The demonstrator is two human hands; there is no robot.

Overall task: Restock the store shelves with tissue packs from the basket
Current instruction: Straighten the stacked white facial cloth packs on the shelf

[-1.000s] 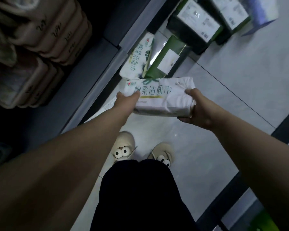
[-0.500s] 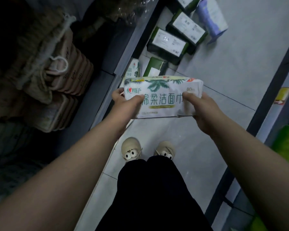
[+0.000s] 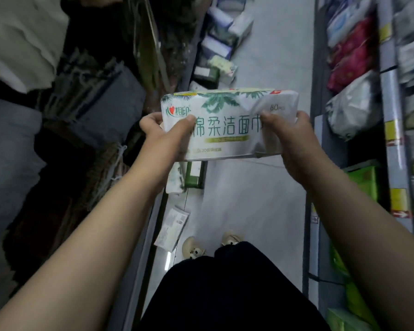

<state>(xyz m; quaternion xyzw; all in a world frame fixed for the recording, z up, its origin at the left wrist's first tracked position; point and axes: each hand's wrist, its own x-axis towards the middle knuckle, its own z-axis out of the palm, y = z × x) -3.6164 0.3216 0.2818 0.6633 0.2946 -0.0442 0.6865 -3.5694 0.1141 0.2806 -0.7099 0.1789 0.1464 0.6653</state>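
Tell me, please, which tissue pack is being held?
The white palm-leaf pack, gripped by the left hand and right hand; the other packs lie on floor or shelves.

Grey tile floor (image 3: 261,68) runs down the aisle. Beige slippers (image 3: 193,248) with toy eyes stand at its near end, partly hidden by black trousers (image 3: 225,295). Fringed, folded grey cloths (image 3: 101,101) are stacked along the left. Yellow price labels (image 3: 392,130) are on the right.

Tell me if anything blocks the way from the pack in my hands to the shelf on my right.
Nothing visible stands in the gap: the tissue pack, gripped at its ends by the left hand and right hand, hangs over open aisle. The right shelf itself looks full beside it, with a silvery pack and red packs.
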